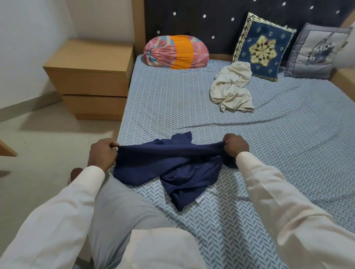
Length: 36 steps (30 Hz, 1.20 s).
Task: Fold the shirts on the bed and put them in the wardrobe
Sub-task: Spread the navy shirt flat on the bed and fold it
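Left hand (102,152) and right hand (235,144) each pinch an edge of the navy shirt (174,170), stretched taut above the bed (171,106), presumably to spread it flat for folding.

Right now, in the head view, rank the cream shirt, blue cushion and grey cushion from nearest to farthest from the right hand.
1. cream shirt, crumpled straight beyond the right hand.
2. blue cushion, upright behind that shirt.
3. grey cushion, farther right again.

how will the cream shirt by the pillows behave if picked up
Probably floppy: the cream shirt lies crumpled in soft folds, so it should sag and dangle. Likely light, since the cloth looks thin.
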{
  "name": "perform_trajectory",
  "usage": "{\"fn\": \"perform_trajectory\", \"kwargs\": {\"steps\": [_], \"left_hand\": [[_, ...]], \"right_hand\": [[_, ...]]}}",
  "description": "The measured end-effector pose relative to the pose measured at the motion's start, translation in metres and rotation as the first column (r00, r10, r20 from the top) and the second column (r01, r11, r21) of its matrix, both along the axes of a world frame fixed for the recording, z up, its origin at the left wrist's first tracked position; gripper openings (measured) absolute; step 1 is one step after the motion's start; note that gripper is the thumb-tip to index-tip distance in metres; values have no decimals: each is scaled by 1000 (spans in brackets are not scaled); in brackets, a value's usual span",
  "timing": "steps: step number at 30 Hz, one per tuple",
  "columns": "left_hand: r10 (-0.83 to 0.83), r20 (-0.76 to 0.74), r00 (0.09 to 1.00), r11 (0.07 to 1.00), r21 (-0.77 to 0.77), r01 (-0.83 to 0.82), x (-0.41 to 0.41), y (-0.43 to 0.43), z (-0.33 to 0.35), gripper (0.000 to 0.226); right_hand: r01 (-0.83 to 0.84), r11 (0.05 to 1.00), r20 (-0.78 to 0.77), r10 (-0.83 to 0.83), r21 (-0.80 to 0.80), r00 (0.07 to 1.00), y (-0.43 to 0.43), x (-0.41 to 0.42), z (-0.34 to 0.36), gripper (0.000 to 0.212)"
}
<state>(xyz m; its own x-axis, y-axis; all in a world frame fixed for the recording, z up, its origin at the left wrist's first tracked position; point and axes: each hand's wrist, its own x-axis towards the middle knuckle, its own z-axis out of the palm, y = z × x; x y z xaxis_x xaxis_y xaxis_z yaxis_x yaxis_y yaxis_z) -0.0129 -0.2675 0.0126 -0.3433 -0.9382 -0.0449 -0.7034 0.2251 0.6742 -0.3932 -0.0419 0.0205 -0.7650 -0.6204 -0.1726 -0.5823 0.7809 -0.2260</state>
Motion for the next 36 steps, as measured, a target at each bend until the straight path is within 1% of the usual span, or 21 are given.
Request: {"fn": "perform_trajectory", "kwargs": {"steps": [1, 2, 3, 5, 6, 8, 9, 11, 13, 14, 16, 18, 22, 25, 27, 29, 31, 32, 34, 35, 36], "left_hand": [[9, 4, 1000, 1000, 3, -9, 0, 2, -4, 24], [16, 9, 1000, 1000, 2, -16, 0, 5, -8, 22], [22, 11, 1000, 1000, -1, -22, 1, 7, -11, 20], [40, -1, 999, 999, -17, -40, 1, 10, -17, 17], [47, -4, 999, 999, -26, -47, 1, 10, -19, 16], [51, -9, 999, 998, -37, -51, 1, 11, -21, 15], [54, -11, 998, 998, -42, -55, 1, 11, -22, 15], [69, -22, 997, 996, -55, -70, 0, 12, -23, 15], [81, -29, 996, 994, -67, -83, 1, 13, -24, 16], [84, -27, 996, 994, -68, -85, 1, 13, -25, 16], [75, -31, 997, 994, -73, -78, 2, 15, -26, 16], [60, -43, 997, 996, -68, -63, 5, 18, -27, 16], [58, -55, 997, 997, -53, -61, 8, 18, -26, 15], [50, -61, 997, 997, -62, -54, 7, 17, -22, 15], [29, -47, 998, 997, -73, -32, 6, 16, -21, 15], [18, -42, 999, 997, -74, -21, 6, 15, -22, 17], [30, -49, 998, 998, -61, -33, 5, 14, -23, 19], [33, -42, 999, 998, -59, -36, 5, 13, -23, 19], [15, 6, 1000, 998, -54, -15, 4, 12, -21, 17], [-10, 61, 998, 999, -38, 13, 4, 10, -20, 15], [-52, 140, 989, 998, -10, 54, 3, 8, -18, 15]], "right_hand": [[-11, 998, 39, 9, 66, 999, -1, 1, -2, 32], [-16, 996, 53, 12, 83, 999, -2, 1, -4, 35], [-18, 999, 41, 15, 51, 999, -2, 3, -7, 41], [-28, 996, -43, 24, -87, 999, -3, 6, -9, 49], [-47, 988, -99, 33, -146, 995, -3, 8, -8, 48], [-86, 978, -171, 53, -189, 984, -6, 12, -4, 39], [-88, 978, -150, 60, -190, 987, -7, 13, -2, 31], [-128, 979, -10, 128, -160, 992, -7, 15, -1, 20], [-225, 964, 108, 241, -146, 964, -4, 15, -7, 20], [-255, 954, 116, 274, -157, 955, -3, 15, -11, 23], [-284, 944, 62, 297, -170, 953, -1, 13, -19, 31], [-332, 938, 43, 337, -103, 940, 0, 8, -25, 28], [-428, 904, 79, 426, 9, 901, -2, 3, -19, 2], [-485, 864, 102, 475, 133, 874, -6, -1, -12, 6], [-502, 848, 128, 487, 171, 864, -7, -4, -10, 9], [-515, 832, 118, 501, 208, 857, -8, -6, -9, 12], [-521, 817, 72, 520, 247, 851, -10, -8, -9, 15], [-509, 826, 33, 517, 244, 855, -11, -9, -8, 17], [-458, 876, -60, 470, 150, 881, -12, -11, -5, 16], [-432, 895, -98, 442, 111, 891, -13, -11, -2, 15], [-416, 901, -112, 429, 125, 896, -14, -10, 2, 15]]}}
